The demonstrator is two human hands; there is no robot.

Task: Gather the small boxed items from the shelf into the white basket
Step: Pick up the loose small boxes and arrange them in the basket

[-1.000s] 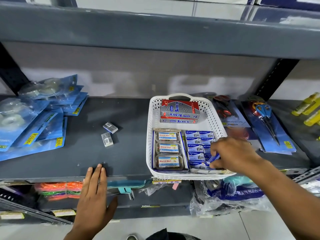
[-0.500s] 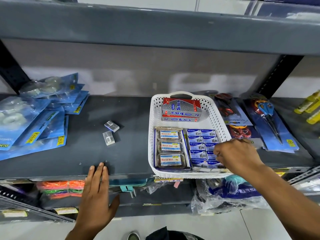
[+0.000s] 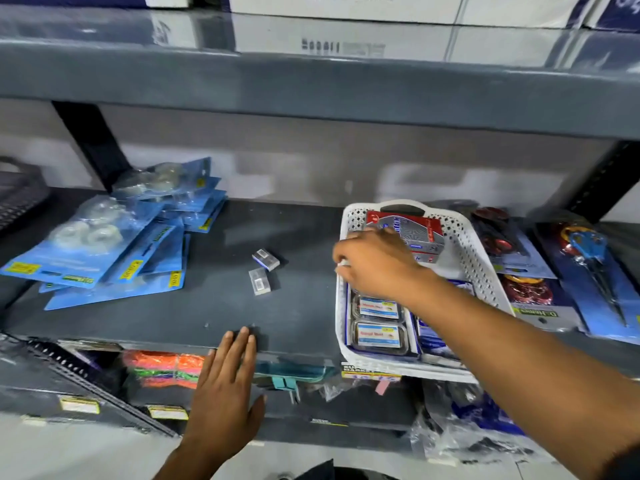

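Observation:
Two small silver boxes lie loose on the dark shelf, one (image 3: 266,259) behind the other (image 3: 259,281). To their right stands the white basket (image 3: 481,271), holding a red and silver box (image 3: 415,230), clear labelled cases (image 3: 377,336) and small blue boxes (image 3: 429,336). My right hand (image 3: 377,268) hovers over the basket's left rim with fingers loosely curled and nothing visible in them. Flat on the shelf's front edge rests my left hand (image 3: 225,386), fingers together, holding nothing.
Blue tape blister packs (image 3: 114,244) are piled at the shelf's left. Carded scissors (image 3: 588,265) lie right of the basket. The upper shelf (image 3: 311,81) hangs low overhead. Orange and green goods (image 3: 162,367) sit on the shelf below.
My right hand has left the basket's front right corner and moved up and left across it to the left rim. The left hand stays on the shelf edge. The view has shifted.

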